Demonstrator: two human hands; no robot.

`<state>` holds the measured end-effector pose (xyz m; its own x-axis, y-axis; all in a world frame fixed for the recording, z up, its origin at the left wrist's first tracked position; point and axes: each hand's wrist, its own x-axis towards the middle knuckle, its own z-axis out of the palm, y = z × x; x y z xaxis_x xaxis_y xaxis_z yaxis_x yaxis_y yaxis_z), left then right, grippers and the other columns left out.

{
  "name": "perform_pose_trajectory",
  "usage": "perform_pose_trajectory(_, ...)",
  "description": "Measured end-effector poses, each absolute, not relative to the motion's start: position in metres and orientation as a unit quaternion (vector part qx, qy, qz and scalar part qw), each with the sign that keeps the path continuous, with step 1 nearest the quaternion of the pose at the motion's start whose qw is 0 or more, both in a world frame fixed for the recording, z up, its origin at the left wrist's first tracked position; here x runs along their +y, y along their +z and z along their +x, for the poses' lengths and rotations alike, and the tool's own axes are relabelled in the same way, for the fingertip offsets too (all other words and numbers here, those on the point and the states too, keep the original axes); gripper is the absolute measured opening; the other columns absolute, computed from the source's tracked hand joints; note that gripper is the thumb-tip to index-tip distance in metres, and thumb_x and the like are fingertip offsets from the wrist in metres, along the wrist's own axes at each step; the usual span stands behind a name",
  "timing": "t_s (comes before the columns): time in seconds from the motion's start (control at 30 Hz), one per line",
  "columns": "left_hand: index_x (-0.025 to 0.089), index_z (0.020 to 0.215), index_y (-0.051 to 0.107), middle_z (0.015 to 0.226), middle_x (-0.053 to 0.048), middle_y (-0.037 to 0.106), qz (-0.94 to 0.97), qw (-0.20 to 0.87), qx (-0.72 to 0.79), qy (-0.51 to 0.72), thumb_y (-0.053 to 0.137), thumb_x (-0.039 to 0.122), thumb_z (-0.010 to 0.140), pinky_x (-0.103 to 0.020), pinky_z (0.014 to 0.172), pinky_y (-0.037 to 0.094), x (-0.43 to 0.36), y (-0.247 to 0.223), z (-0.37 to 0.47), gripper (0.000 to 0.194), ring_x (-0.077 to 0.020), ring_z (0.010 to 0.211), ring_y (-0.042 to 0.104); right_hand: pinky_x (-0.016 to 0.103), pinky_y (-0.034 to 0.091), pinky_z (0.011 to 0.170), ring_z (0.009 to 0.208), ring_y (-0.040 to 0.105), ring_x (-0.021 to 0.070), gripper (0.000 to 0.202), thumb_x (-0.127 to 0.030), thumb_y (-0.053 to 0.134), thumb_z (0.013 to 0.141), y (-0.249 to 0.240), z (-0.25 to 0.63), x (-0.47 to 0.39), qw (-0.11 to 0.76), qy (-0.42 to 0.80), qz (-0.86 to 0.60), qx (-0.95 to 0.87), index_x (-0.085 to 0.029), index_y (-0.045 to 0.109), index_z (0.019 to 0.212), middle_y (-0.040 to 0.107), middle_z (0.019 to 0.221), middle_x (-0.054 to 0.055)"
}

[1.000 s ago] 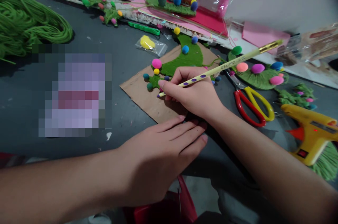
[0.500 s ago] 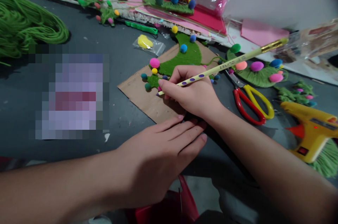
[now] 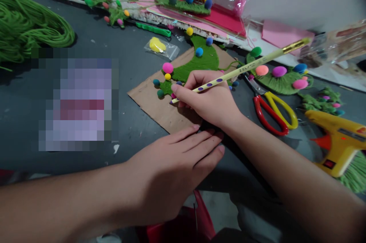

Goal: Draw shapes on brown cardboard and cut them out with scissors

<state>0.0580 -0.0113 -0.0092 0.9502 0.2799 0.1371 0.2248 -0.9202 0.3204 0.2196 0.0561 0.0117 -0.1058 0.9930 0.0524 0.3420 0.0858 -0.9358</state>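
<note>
Between the thumb and fingers of my right hand (image 3: 210, 100) is a pale yellow pencil (image 3: 243, 68) with purple spots. Its dark tip points down at a piece of brown cardboard (image 3: 151, 100), close beside a small green star (image 3: 165, 88) edged with coloured balls. Behind that star, a green crescent (image 3: 197, 61) wrapped in yarn and dotted with bright balls lies on the cardboard. My left hand (image 3: 177, 159) rests flat with fingers stretched out, its fingertips at the cardboard's near edge. The right hand covers part of the crescent and cardboard.
Right of my hand lie scissors (image 3: 270, 115) with red and yellow handles and a yellow glue gun (image 3: 334, 140). Green yarn (image 3: 31, 25) is heaped at the far left. A green cutter (image 3: 153, 28) and a bagged yellow lump (image 3: 157, 45) sit behind the cardboard.
The pencil's top end has dipped and shifted slightly left as my right hand moves a little. My left hand stays in place.
</note>
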Motion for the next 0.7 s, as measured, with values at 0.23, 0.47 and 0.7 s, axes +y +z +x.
perform_pose_trajectory(0.23, 0.008, 0.157, 0.032, 0.169, -0.014, 0.030, 0.975, 0.156, 0.134, 0.088, 0.058, 0.019, 0.075, -0.037, 0.131, -0.009, -0.0123, -0.0093, 0.0580, 0.087, -0.0256, 0.157, 0.024, 0.024, 0.048, 0.050, 0.055, 0.065, 0.0139, 0.026, -0.029, 0.070, 0.083, 0.0081, 0.2211, 0.0574, 0.404, 0.394, -0.527, -0.636, -0.021, 0.055, 0.064, 0.064, 0.058, 0.000)
perform_pose_trajectory(0.47, 0.008, 0.157, 0.033, 0.169, -0.013, 0.030, 0.975, 0.156, 0.132, 0.088, 0.057, 0.016, 0.075, -0.039, 0.132, -0.004, -0.0116, -0.0083, 0.0574, 0.085, -0.0251, 0.158, 0.024, 0.024, 0.047, 0.048, 0.054, 0.064, 0.0139, 0.024, -0.020, 0.068, 0.079, 0.0104, 0.2215, 0.0578, 0.394, 0.362, -0.544, -0.646, -0.021, 0.054, 0.060, 0.063, 0.057, 0.000)
perform_pose_trajectory(0.7, 0.008, 0.157, 0.034, 0.169, -0.013, 0.029, 0.974, 0.155, 0.134, 0.092, 0.057, 0.017, 0.074, -0.036, 0.130, -0.011, -0.0118, -0.0099, 0.0574, 0.086, -0.0250, 0.158, 0.022, 0.023, 0.050, 0.048, 0.054, 0.065, 0.0137, 0.027, -0.022, 0.070, 0.080, 0.0108, 0.2219, 0.0566, 0.418, 0.385, -0.539, -0.622, -0.021, 0.052, 0.059, 0.065, 0.056, 0.000)
